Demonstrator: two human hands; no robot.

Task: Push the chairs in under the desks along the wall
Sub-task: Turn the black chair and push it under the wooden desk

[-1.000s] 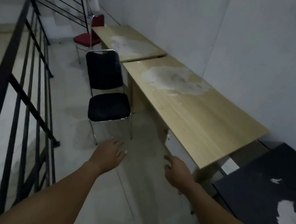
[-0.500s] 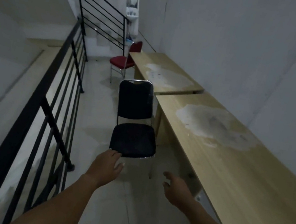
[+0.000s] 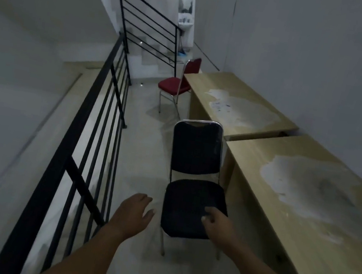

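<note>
Hands, left (image 3: 133,212) and right (image 3: 217,223), open and empty near the black padded chrome chair (image 3: 193,186); a skewed shove could jam it against the wooden table (image 3: 307,204).

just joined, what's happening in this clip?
A person is reaching with both bare hands toward the black chair, which stands out in the aisle beside the near desk, not tucked under. The right hand is over the seat's front edge; the left hand is open, just left of the seat and apart from it. Neither grips anything yet. A red chair also stands out, by the far desk.
</note>
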